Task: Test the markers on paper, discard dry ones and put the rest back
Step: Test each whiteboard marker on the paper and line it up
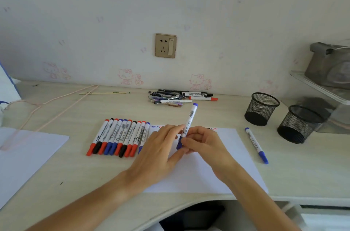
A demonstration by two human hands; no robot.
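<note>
Pale wood desk (189,115) pushed against a white wall with faded pink cat stickers and a brass-coloured wall socket (166,45) in the middle. Right in front of the person sits a white sheet of paper (200,170), with little blue and red squiggles along its far edge.

Both hands are over that sheet working on one blue marker (187,124). The right hand (202,141) has its fingers curled round the lower barrel, so that grip is clamped on it. The left hand (161,147) comes in from the side with thumb and fingertips pinching the blue cap end. The marker tilts up and away, its blue-tipped tail pointing toward the wall.

Just left of the hands, a row of markers (119,137) lies side by side, red, black and blue caps toward the person, the nearest one partly hidden by the left hand. On the right, beside the paper, there's a lone blue marker (256,145) lying flat. At the back near the wall is a messy pile of pens (180,97). Two black mesh pen cups (262,108) stand at the right, and another white sheet (24,159) lies at the left edge.
</note>
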